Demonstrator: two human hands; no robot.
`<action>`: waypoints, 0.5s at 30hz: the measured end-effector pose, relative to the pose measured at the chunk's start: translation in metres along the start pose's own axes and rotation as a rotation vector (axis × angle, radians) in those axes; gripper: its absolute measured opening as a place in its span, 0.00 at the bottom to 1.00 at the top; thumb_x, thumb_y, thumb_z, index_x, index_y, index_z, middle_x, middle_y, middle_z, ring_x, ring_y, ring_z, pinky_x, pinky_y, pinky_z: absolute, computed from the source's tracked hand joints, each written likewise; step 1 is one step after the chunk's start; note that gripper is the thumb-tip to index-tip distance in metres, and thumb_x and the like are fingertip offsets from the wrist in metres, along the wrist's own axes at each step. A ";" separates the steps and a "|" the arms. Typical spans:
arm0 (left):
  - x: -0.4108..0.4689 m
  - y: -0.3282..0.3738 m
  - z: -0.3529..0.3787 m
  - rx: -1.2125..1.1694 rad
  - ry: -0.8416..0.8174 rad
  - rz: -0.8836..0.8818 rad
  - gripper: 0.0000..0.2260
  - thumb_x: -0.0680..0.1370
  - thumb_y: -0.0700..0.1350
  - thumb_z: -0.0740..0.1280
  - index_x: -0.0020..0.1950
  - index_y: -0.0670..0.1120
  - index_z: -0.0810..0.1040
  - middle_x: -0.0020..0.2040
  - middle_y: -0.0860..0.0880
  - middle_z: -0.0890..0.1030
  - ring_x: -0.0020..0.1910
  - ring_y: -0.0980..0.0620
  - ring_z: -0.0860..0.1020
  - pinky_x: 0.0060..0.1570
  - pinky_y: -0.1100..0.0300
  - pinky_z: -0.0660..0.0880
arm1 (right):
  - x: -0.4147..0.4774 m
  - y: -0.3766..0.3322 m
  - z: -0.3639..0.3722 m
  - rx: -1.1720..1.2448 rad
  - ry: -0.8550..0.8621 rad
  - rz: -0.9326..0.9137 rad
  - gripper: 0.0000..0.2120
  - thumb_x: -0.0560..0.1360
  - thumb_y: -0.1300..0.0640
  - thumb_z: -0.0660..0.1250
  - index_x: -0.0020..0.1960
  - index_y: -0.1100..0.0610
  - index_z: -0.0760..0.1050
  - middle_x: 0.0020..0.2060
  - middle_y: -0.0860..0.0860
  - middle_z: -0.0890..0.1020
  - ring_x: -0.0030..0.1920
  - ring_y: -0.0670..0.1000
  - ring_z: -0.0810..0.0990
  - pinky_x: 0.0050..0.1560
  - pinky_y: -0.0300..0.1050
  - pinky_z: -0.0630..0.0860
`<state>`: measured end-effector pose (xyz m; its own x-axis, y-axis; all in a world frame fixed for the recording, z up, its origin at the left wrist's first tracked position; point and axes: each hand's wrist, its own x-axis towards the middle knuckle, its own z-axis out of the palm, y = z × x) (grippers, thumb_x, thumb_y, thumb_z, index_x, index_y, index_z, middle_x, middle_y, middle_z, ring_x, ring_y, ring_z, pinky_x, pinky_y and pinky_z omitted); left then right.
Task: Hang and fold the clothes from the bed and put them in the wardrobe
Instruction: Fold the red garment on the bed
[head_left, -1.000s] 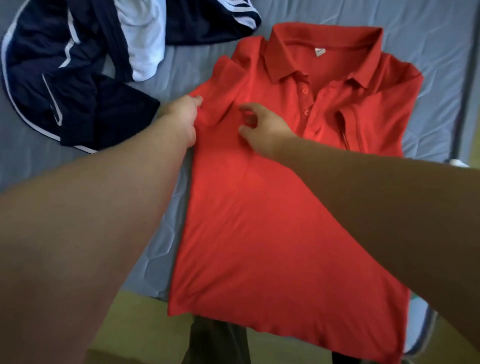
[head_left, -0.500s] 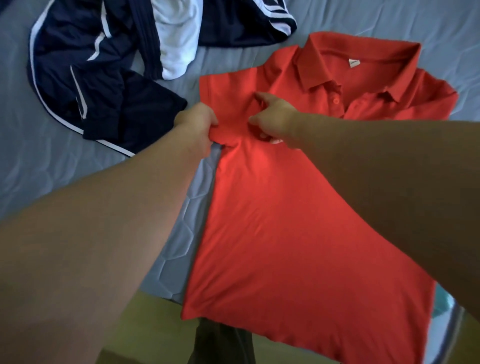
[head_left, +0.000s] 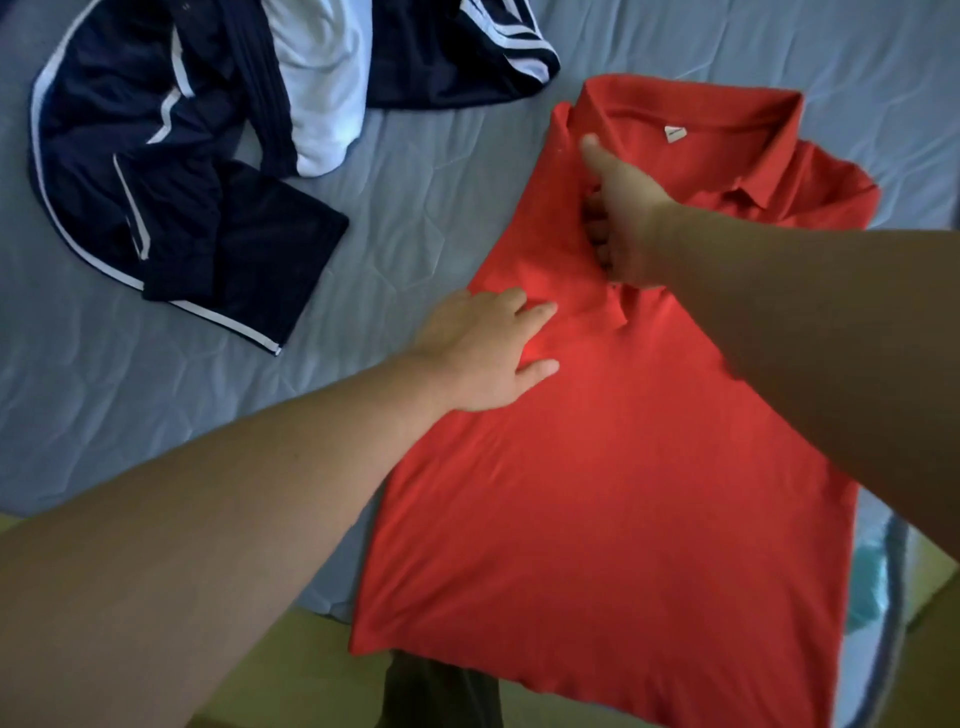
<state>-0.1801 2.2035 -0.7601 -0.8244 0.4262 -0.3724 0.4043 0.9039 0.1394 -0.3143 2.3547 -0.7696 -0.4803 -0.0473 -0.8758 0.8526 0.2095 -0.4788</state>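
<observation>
Head view: a red polo shirt lies front up on the grey bed sheet. Its collar points away from the person and its hem hangs past the near mattress edge.
Fold so far: the sleeve on the person's left side is turned in over the chest. The opposite side is partly hidden by the right forearm.
Risk, flap: the turned-in sleeve looks loosely creased, so it may spring open or skew if both hands lift before it is pressed flat.
Risk, hem: the overhanging hem could drag the shirt toward the floor if the body is tugged during the next fold.
Risk, neighbours: a navy striped tracksuit and a white garment lie near but apart from the shirt. A wide sweep could catch them.
Left hand: it rests palm down on the lower end of the folded sleeve, its fingers straight and slightly spread, gripping nothing.
Right hand: the thumb stretches toward the collar and the fingers curl down at the flap's inner edge. Whether they pinch the cloth cannot be told.
</observation>
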 end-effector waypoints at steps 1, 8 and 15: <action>0.006 0.002 0.000 -0.002 -0.018 0.010 0.27 0.81 0.63 0.56 0.76 0.50 0.66 0.63 0.45 0.76 0.58 0.41 0.78 0.57 0.48 0.73 | -0.002 0.003 -0.004 -0.141 0.047 -0.066 0.38 0.69 0.25 0.63 0.65 0.53 0.77 0.60 0.53 0.80 0.61 0.57 0.79 0.54 0.53 0.76; 0.063 -0.011 -0.021 -0.363 0.295 -0.383 0.14 0.82 0.52 0.62 0.62 0.45 0.72 0.60 0.42 0.76 0.57 0.37 0.77 0.55 0.44 0.75 | -0.018 0.024 -0.050 -0.670 0.622 -0.704 0.11 0.77 0.46 0.63 0.51 0.53 0.76 0.54 0.55 0.80 0.57 0.58 0.78 0.52 0.50 0.73; 0.143 -0.025 -0.052 -0.512 0.210 -0.805 0.37 0.71 0.72 0.65 0.67 0.44 0.74 0.65 0.43 0.79 0.64 0.41 0.77 0.62 0.50 0.72 | -0.008 0.029 -0.164 -0.677 1.062 -0.215 0.26 0.71 0.53 0.65 0.68 0.56 0.69 0.68 0.59 0.69 0.69 0.62 0.68 0.66 0.54 0.68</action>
<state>-0.3288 2.2434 -0.7694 -0.8525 -0.3723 -0.3669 -0.4905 0.8124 0.3154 -0.3197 2.5215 -0.7668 -0.7900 0.5927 -0.1572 0.6132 0.7632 -0.2039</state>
